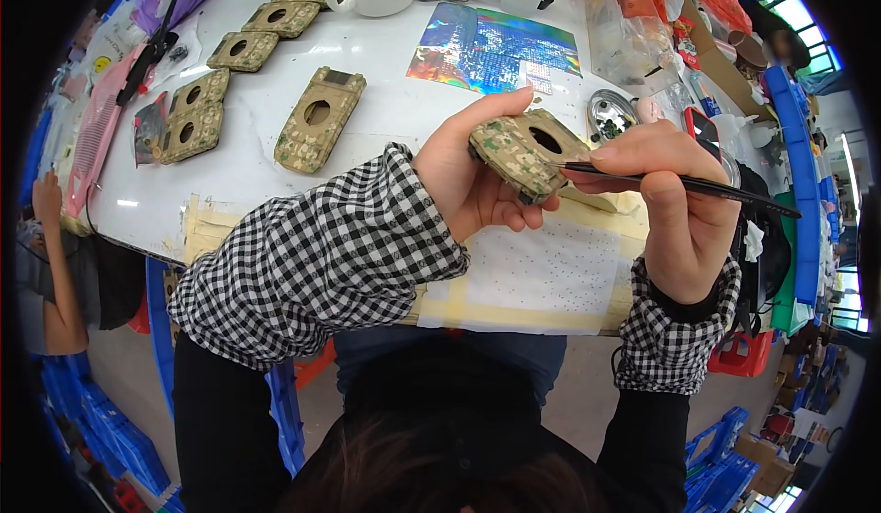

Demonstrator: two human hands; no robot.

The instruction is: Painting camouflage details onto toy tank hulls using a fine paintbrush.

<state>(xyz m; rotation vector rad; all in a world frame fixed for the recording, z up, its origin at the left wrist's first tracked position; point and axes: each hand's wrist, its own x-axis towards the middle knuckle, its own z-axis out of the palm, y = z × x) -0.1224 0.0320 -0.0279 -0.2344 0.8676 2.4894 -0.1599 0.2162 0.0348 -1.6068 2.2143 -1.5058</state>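
- Our left hand point(477, 183) grasps a camouflage-patterned case point(521, 157) with a round hole, holding it up above the near edge of the white table point(385, 109).
- Our right hand point(674, 206) pinches a thin black tool point(679, 183), its tip touching the case's right end.
- We judge that pressing too hard could make the tip skid across the pattern and scratch it.
- Only fingertips hold the case, so a sideways push might twist it loose onto the dotted paper sheet point(541, 274) below.
- More cases point(317, 118) lie far left, well apart from our hands.
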